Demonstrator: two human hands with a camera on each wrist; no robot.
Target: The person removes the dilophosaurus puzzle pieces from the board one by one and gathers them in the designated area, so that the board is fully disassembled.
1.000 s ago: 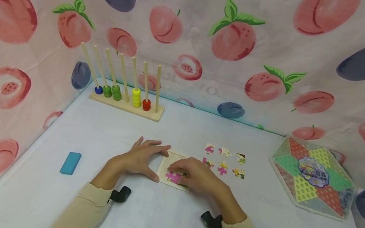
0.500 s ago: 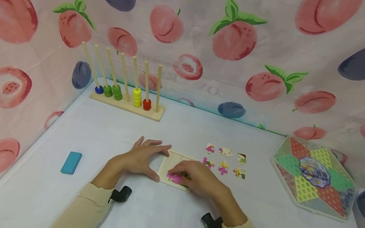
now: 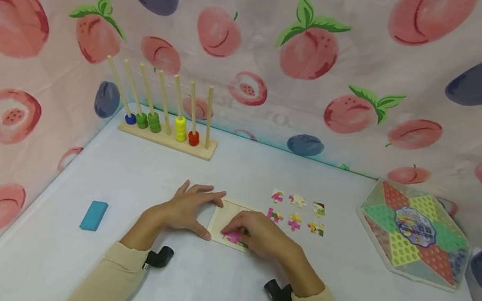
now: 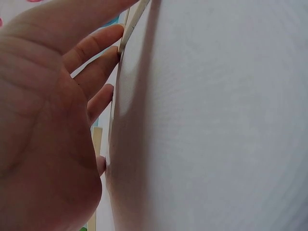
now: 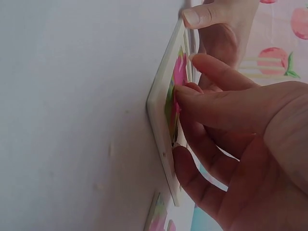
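In the head view, a pale wooden puzzle tray lies on the white table between both hands. My left hand rests at its left side, fingers spread, with the thumb near the lower left corner and the index finger near the upper left. My right hand is over the tray, its thumb and curled fingers on a pink puzzle piece in the lower part. The right wrist view shows the right thumb on the pink and green pieces inside the frame. The right fingers partly hide the pieces.
Several loose puzzle pieces lie in two rows right of the tray. A wooden bead abacus stands at the back left. A blue block lies at the left, and a hexagonal Chinese checkers board at the right.
The right fingers have shifted slightly on the tray, and the visible pink puzzle piece has moved a little to the right. My left hand has stayed in place.
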